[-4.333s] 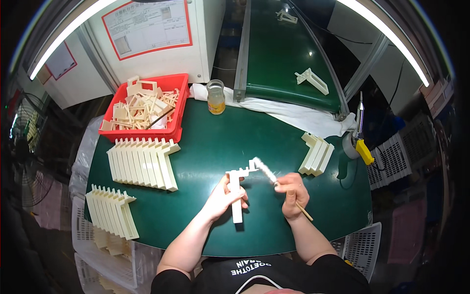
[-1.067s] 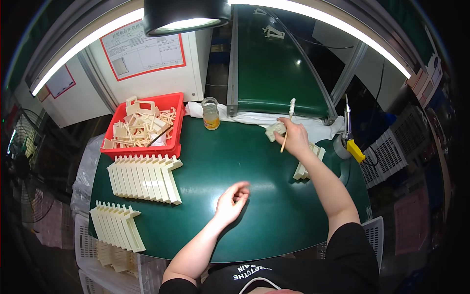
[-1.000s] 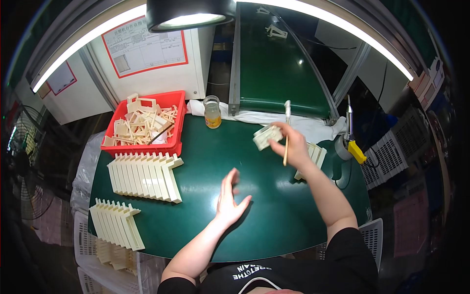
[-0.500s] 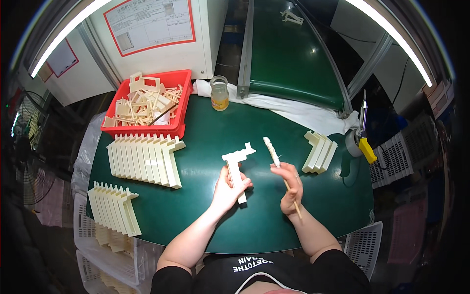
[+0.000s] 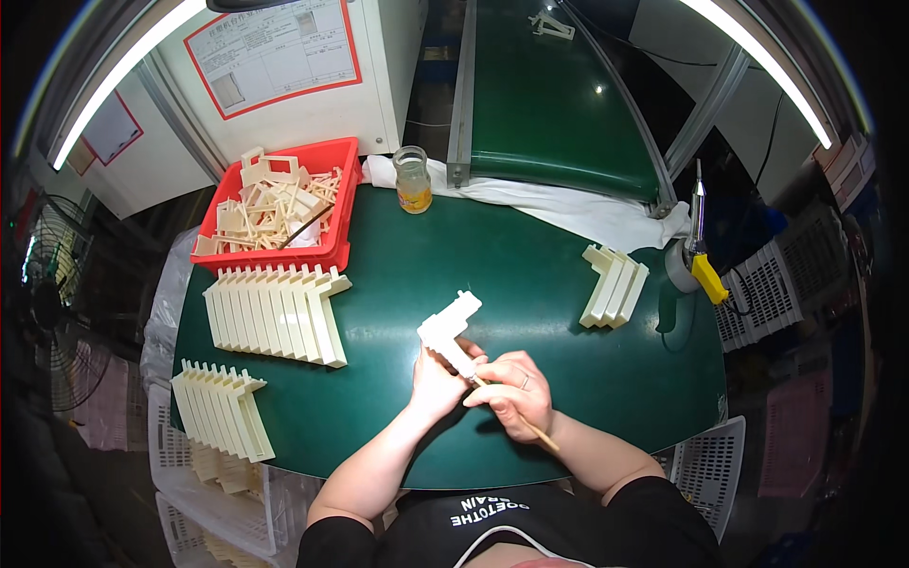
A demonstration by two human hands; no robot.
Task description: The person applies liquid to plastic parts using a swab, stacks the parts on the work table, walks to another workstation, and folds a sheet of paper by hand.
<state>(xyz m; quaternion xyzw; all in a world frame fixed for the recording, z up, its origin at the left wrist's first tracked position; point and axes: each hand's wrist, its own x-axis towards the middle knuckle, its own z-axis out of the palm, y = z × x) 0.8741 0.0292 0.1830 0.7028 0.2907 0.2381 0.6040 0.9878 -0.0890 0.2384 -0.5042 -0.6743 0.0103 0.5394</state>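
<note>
Over glossy grn tbl [image 5: 511, 256], angled plastic pc [image 5: 443, 333], wooden stick [image 5: 543, 436]

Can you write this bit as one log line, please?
left hand: holds white part | right hand: holds wooden stick at part's near end | red bin: loose pieces inside

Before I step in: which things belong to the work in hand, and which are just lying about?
In the work:
cream part, left hand
wooden stick, right hand
probably the rows of similar parts

Lying about, it seems:
glass jar
white cloth
yellow-handled tool
</note>
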